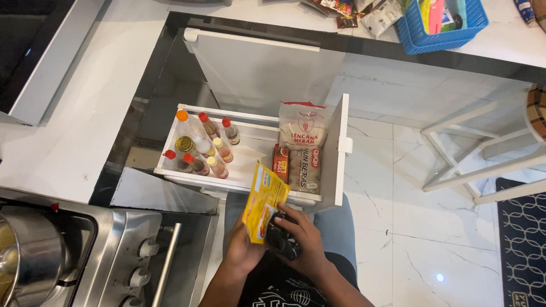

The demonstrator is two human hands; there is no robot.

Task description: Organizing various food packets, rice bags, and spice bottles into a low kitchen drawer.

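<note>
Both hands at the open drawer [335, 148]; yellow packet [263, 200] and dark pouch [281, 241] held just below it.
Left hand [242, 250] grip clamped on packet's lower edge; right hand [304, 241] grip closed on pouch; bottles [202, 149] stand in drawer's left part, rice bag [304, 145] in its right part; stove [122, 256] at lower left.

Bright, even indoor light fills the view. A small glare spot shines on the marble floor [439, 277] right of the open drawer [250, 149]. Edges bend slightly.
</note>
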